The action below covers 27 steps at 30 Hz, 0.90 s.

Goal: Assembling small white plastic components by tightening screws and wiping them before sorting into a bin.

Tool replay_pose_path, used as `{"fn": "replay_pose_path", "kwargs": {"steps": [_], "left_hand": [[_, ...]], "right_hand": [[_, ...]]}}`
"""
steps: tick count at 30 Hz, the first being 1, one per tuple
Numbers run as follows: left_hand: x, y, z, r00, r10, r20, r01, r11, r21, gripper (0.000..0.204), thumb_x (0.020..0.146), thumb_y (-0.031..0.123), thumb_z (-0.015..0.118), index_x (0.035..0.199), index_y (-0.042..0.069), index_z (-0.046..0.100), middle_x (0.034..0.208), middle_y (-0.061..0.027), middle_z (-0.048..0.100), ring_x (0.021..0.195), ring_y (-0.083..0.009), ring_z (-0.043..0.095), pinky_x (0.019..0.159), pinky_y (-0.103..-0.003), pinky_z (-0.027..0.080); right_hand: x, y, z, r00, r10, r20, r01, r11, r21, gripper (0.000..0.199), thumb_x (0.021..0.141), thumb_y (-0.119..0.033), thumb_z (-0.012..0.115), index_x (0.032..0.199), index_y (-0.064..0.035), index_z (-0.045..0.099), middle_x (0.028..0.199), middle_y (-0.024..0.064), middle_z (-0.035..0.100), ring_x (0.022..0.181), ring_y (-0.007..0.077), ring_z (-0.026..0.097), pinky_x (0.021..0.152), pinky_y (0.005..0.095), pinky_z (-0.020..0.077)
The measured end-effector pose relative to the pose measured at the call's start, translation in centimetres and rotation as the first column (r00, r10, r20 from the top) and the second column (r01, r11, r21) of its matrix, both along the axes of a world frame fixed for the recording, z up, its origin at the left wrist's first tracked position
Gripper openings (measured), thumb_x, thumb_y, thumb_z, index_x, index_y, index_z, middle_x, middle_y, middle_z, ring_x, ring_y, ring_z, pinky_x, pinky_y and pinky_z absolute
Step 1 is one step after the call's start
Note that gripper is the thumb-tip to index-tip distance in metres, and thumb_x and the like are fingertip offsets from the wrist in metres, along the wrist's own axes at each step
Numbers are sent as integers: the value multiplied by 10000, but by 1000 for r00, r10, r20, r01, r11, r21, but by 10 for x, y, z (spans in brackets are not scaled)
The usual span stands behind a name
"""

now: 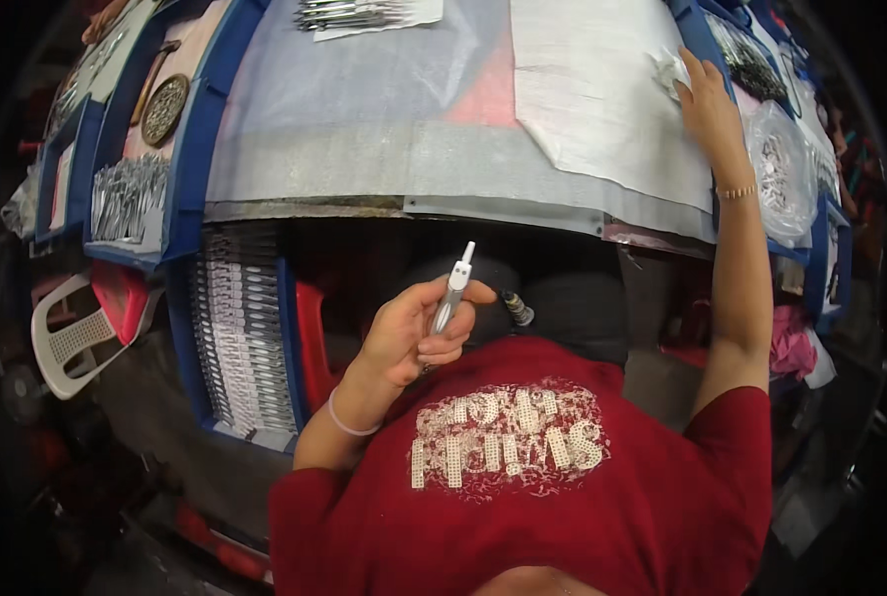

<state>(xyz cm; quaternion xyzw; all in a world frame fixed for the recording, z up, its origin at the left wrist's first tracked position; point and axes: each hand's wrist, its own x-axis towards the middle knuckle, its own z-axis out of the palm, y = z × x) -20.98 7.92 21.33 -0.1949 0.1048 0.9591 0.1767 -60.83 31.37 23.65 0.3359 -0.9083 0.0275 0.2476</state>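
In front of my chest, my left hand (419, 323) is closed around a slim silver pen-shaped piece (449, 300) with a white upper part and a narrow white tip. The piece points up and away from me, with two dark dots below its tip. My right arm stretches over the right side of the table, where my right hand (707, 104) has its fingers apart at a small crumpled heap of clear plastic or small pale parts (669, 74). I cannot make out what the heap is. Just right of my left hand, a dark tool with a metal end (516, 309) shows over my lap.
A white sheet (602, 119) covers the table's right part; silver pieces (354, 14) lie at the back. A left blue tray (190, 149) holds a hammer (150, 84) and a round dish (165, 109). Below, another blue tray (290, 348) holds rows of pieces. Rightward lies a clear bag (783, 179).
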Motion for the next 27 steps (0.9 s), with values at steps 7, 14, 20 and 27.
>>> {"fn": "replay_pose_path", "kwargs": {"steps": [7,14,20,27], "left_hand": [[10,13,10,999,43,-33,-45,333,-942,232,953,121,536,1092,-39,630,691,-55,562,521,-121,481,474,-243,396],[8,16,23,975,-221,-23,-146,-561,-815,284,778,20,679,1042,-44,597,810,-137,559,631,-310,609,546,-384,508],[18,12,27,953,-300,-37,-246,-700,-670,286,787,59,696,1032,-48,594,747,-111,507,587,-251,582,506,-344,483],[30,4,26,945,-324,-42,-260,-669,-696,301,796,58,710,1058,-42,602,767,-118,535,598,-262,592,517,-348,485]], "right_hand": [[107,-57,37,803,402,439,-231,890,-393,187,820,-38,687,991,24,647,774,110,634,675,165,588,641,288,474],[251,-89,-4,576,635,515,-477,773,-419,150,737,-49,629,886,-62,624,729,90,516,663,275,548,540,380,450],[275,-101,16,452,667,592,-526,736,-427,385,755,-7,665,1132,-83,657,699,82,503,578,247,544,503,353,436],[285,-110,7,469,676,569,-545,728,-415,292,768,-54,696,1057,-40,660,709,93,537,585,246,567,502,348,449]]}}
